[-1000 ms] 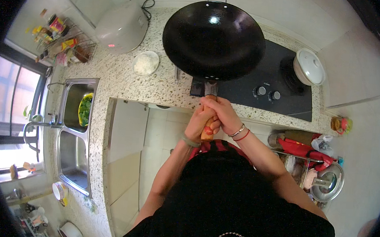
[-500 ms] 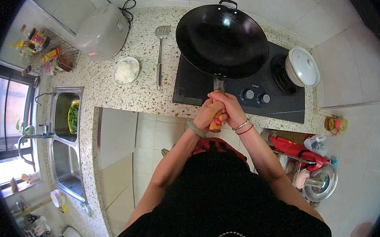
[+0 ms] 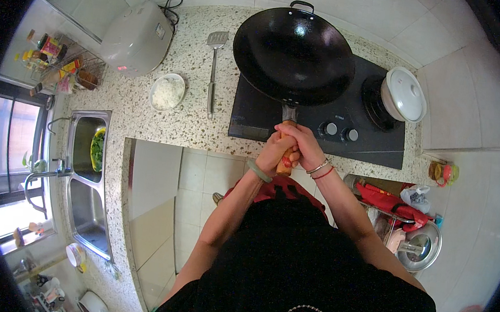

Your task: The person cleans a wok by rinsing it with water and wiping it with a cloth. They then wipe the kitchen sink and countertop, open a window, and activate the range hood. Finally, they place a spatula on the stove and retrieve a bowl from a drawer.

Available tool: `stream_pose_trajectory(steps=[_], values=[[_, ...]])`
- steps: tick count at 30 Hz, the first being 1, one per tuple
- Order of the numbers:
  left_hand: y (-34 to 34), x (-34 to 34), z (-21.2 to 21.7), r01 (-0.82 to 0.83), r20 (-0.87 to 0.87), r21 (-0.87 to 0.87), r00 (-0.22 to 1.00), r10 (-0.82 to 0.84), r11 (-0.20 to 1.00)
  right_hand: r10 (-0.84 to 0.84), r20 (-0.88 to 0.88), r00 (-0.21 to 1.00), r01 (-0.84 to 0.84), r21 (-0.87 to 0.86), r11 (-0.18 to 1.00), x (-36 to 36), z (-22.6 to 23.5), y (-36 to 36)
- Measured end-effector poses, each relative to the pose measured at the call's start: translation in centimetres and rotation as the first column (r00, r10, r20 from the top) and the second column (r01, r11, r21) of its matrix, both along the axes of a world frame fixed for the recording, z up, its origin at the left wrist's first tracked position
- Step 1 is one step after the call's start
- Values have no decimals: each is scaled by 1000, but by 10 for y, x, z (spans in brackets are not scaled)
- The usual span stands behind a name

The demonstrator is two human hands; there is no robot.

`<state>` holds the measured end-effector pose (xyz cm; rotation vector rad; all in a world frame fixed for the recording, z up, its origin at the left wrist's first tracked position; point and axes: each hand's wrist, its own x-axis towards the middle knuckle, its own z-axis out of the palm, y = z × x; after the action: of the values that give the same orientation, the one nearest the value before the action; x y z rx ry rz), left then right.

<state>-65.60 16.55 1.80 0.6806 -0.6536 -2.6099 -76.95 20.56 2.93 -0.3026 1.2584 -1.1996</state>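
A large black wok [image 3: 295,55] with an empty, shiny inside sits on the black cooktop [image 3: 253,115]. Its wooden handle [image 3: 284,169] points toward me. My left hand [image 3: 274,151] is wrapped round that handle from the left. From the other side, my right hand [image 3: 305,142] closes over the upper part of the handle and overlaps the left fingers. Left of the cooktop lies a slotted metal spatula [image 3: 213,75]. Beside it is a small bowl of white food that looks like rice [image 3: 168,92].
A white lidded pot [image 3: 404,94] stands on the right burner, near the knobs [image 3: 341,131]. At the back left is a rice cooker [image 3: 135,41]. The double sink [image 3: 88,208] holds a yellow container of greens [image 3: 97,150]. A bottle rack [image 3: 73,65] stands by the window.
The whole view has shifted slightly. Both hands keep their hold on the wok's handle, and the wok stays on the cooktop.
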Motion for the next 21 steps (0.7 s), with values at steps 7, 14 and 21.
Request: stream_pose_trajectory(steps=[7,14,21], values=[[-3,3,-3,9,14,7,1000,-9,1000,43,-3,999,-43,15,999,-1,-2,-3],[-9,9,6,-7,56,11,998,6,1000,47,-10,999,-48,-33,998,6,1,-9],[-7,12,0,8,54,37,999,-10,999,68,-26,997,-68,-7,998,7,-7,-8]])
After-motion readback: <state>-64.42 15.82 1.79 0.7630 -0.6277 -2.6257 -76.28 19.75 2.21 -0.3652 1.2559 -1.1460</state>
